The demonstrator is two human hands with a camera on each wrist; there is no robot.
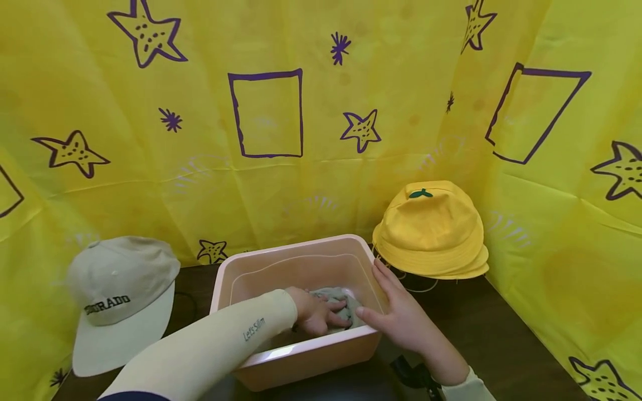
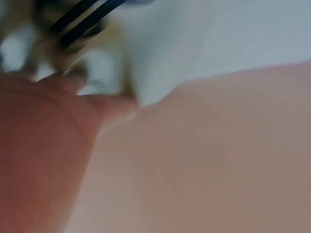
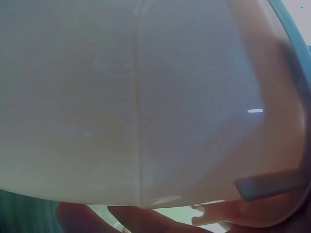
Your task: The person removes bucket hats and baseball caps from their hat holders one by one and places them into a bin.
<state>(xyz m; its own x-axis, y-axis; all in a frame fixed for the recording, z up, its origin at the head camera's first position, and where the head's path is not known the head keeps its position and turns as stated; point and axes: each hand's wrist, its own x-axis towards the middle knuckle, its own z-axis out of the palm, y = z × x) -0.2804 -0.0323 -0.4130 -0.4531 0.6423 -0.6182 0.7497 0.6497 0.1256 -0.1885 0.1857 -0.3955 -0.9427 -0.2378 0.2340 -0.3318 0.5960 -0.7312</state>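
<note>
My left hand (image 1: 319, 313) reaches down inside a pink plastic basin (image 1: 296, 365). Its spread fingers press on a grey, wrinkled, cloth-like thing (image 1: 328, 292) at the basin's right end. What lies under the palm is hidden. In the blurred left wrist view, the fingers (image 2: 114, 104) touch whitish material beside the pink wall. My right hand (image 1: 401, 317) grips the basin's right rim, thumb over the edge and fingers along the side. The right wrist view is mostly filled by the basin wall (image 3: 194, 97), with fingers at the bottom edge.
A beige cap (image 1: 125, 284) with dark lettering sits on the dark table (image 1: 506, 340) left of the basin. Yellow brimmed hats (image 1: 431, 234) stand behind and right. A yellow curtain (image 1: 321, 184) with purple drawings surrounds the table at the back and sides.
</note>
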